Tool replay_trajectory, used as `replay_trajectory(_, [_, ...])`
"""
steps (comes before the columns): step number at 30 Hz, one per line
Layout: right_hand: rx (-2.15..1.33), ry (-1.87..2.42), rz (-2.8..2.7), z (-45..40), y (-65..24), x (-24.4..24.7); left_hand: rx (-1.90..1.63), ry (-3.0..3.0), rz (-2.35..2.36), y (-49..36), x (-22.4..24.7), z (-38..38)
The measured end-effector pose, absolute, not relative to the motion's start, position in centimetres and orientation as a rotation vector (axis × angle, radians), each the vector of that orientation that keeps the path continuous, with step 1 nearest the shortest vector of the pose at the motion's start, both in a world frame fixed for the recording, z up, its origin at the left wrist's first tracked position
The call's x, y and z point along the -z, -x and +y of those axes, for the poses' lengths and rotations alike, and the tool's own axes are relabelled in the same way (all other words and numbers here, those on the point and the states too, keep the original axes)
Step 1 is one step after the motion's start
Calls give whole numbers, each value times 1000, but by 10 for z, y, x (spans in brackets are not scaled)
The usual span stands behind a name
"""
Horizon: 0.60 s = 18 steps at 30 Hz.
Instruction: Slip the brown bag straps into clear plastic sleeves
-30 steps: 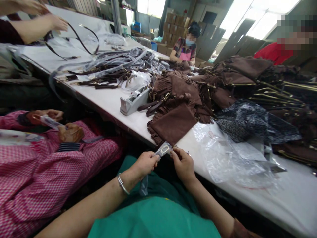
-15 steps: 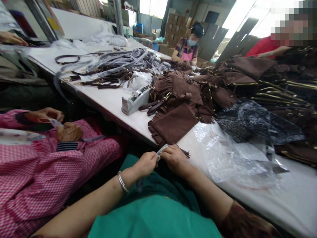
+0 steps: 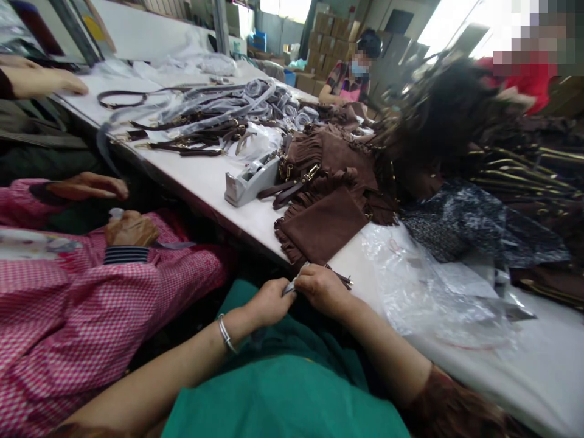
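Gripping a grey strip [image 3: 289, 288] between left hand [image 3: 272, 302] and right hand [image 3: 322, 289], above a green apron [image 3: 287, 389] and just beside the near edge of a white table [image 3: 187, 179]. With the left, pinching narrowly, fingers curled in. With the right, closing bent fingers over the other end, back of the hand upward. Cannot tell how much of the strip runs hidden inside the fingers. Wearing a silver bangle [image 3: 225, 333] on the left wrist.

Reading the clock from the strip: at three o'clock, just past the right hand, thin dark ends [image 3: 343, 278]; cannot tell whether held or only resting there. Farther out at three o'clock, crumpled clear plastic [image 3: 424, 298]. At one o'clock, near, a brown fringed pouch [image 3: 323, 225] on the table. At eleven o'clock, a grey tape dispenser [image 3: 249, 184], then beyond it a heap of straps [image 3: 210, 109], some in clear wrap. Between two and three o'clock, a black-and-white speckled bag [image 3: 456, 225]. At nine o'clock, a co-worker in pink checks [image 3: 114, 316], with a bent hand [image 3: 132, 230] resting at the lap.
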State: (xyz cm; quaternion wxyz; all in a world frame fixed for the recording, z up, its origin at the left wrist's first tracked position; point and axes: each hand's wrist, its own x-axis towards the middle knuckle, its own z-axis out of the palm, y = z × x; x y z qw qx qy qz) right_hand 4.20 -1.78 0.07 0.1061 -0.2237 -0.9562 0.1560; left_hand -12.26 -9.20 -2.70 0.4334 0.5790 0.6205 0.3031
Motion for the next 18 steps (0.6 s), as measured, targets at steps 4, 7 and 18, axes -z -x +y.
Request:
replay_trajectory(4, [-515,725,-2790,-20,-43,-2,-774,-1439,1498,122,29,-91])
replay_trajectory(7, [-511,742,-2802,-20,-42,-4,-812,-1384,1475,122,33,-92])
replay_trajectory(18, [-340,586,-2812,-22,-41,2,-648,-852,1255,122,17,-93])
